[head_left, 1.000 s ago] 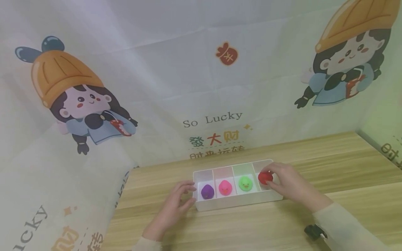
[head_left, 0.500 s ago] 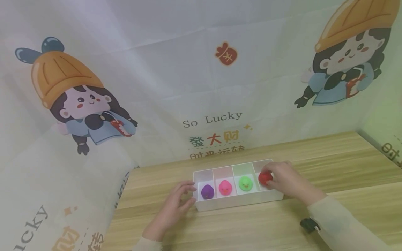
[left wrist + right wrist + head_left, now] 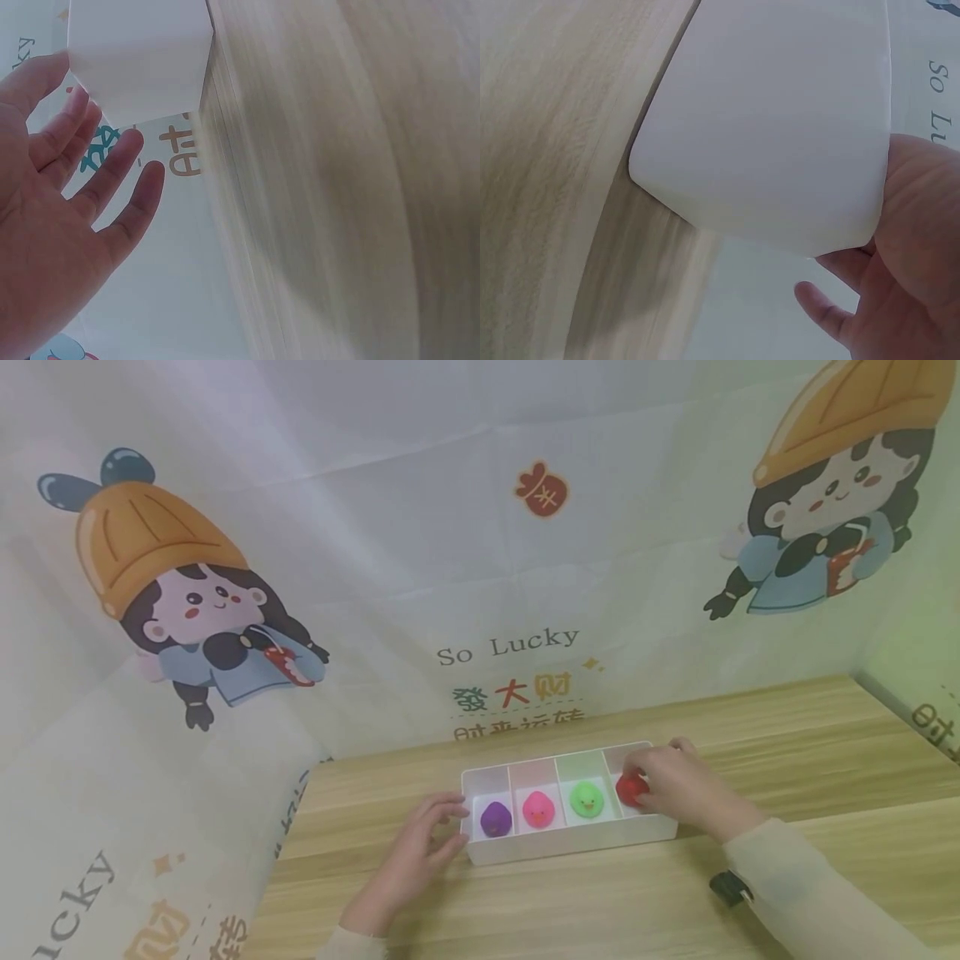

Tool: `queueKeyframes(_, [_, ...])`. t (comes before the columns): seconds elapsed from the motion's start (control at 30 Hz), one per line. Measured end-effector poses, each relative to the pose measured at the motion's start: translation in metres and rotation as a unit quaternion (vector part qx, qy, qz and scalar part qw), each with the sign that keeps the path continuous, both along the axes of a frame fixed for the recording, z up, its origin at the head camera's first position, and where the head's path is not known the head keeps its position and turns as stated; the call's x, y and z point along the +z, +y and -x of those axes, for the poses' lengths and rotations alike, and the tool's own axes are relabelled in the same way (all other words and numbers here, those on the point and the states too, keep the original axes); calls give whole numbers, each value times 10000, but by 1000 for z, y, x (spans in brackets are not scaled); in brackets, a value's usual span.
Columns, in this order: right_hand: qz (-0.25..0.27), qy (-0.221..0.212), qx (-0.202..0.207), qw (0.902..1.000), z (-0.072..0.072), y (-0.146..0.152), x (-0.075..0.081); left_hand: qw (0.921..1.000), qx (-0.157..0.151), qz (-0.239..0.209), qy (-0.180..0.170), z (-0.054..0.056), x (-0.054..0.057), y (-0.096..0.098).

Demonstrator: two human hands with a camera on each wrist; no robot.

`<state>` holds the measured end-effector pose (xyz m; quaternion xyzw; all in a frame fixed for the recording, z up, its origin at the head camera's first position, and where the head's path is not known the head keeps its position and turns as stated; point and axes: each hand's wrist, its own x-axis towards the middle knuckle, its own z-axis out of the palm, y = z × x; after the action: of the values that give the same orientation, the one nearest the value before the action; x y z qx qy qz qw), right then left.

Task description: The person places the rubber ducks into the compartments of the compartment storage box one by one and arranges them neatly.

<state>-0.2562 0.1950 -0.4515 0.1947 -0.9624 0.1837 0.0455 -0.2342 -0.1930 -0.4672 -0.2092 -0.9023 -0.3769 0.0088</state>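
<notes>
A white box (image 3: 573, 846) with a row of compartments stands on the table. In its rightmost compartment my right hand (image 3: 681, 783) pinches a red toy duck (image 3: 628, 791), partly covered by the fingers. The right wrist view shows that hand (image 3: 911, 247) reaching over the rim, its fingertips hidden behind the box wall. My left hand (image 3: 415, 852) rests with relaxed fingers at the box's left end; in the left wrist view its fingertips lie along the wall. From left to right, the other compartments hold a purple duck (image 3: 496, 819), a pink duck (image 3: 538, 809) and a green duck (image 3: 587, 799).
The wooden table (image 3: 570, 902) extends on all sides of the box. Behind it hangs a pale printed cloth (image 3: 420, 527) that also covers the left side. A small black object (image 3: 729, 888) shows beside the right sleeve.
My right hand and forearm have shifted slightly left, and the red duck sits a touch lower in its compartment. The left hand and the other ducks stay put.
</notes>
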Motion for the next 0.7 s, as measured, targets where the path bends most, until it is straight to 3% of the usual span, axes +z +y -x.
queueKeyframes(0.27, [-237, -110, -36, 9997, -1, -2, 3, 10000, 4, -38, -18, 0, 1, 0])
queueKeyframes(0.43, [67, -75, -99, 9999, -5, -1, 3, 10000, 7, -10, -2, 1, 1, 2])
queueKeyframes(0.53, [267, 106, -167, 9994, -9, -3, 3, 10000, -9, -5, 27, 0, 2, 1])
queueKeyframes(0.7, [138, 665, -382, 9970, -17, -10, 2, 9996, -1, 214, 158, -2, 6, 2])
